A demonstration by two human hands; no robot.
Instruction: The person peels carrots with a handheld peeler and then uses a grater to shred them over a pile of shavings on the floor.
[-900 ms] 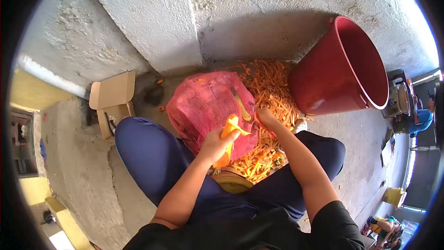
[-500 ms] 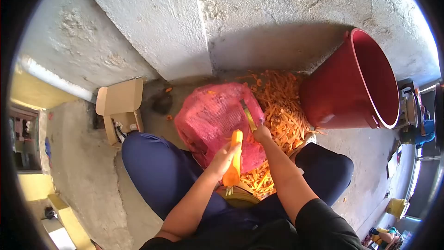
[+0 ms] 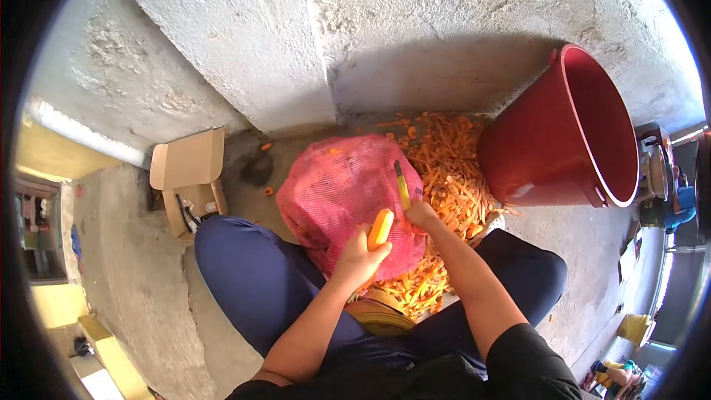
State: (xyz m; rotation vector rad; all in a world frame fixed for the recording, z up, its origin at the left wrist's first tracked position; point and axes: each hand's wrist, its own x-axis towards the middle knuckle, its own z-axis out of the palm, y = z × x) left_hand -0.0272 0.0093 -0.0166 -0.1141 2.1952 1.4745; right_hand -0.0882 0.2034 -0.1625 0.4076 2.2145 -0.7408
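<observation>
My left hand (image 3: 360, 258) is closed around an orange peeled carrot (image 3: 381, 228), whose upper end sticks out above the fingers. Just to its right, my right hand (image 3: 421, 215) grips a tool with a yellow-green handle (image 3: 403, 187) and a dark upper end, pointing up. The tool and the carrot are apart. Behind both hands bulges a pink mesh sack (image 3: 341, 185); its contents are hard to make out. Orange peelings (image 3: 452, 170) lie heaped to the right of the sack and below it, between my legs.
A large red bucket (image 3: 548, 133) leans at the right by the wall. At the left sits an open cardboard box (image 3: 187, 163) with small items inside. A yellowish rounded object (image 3: 379, 320) is between my thighs. A yellow container (image 3: 635, 332) stands far right.
The carrot has shifted and turned in my left hand, so its lower part no longer shows. The tool in my right hand has tilted more upright.
</observation>
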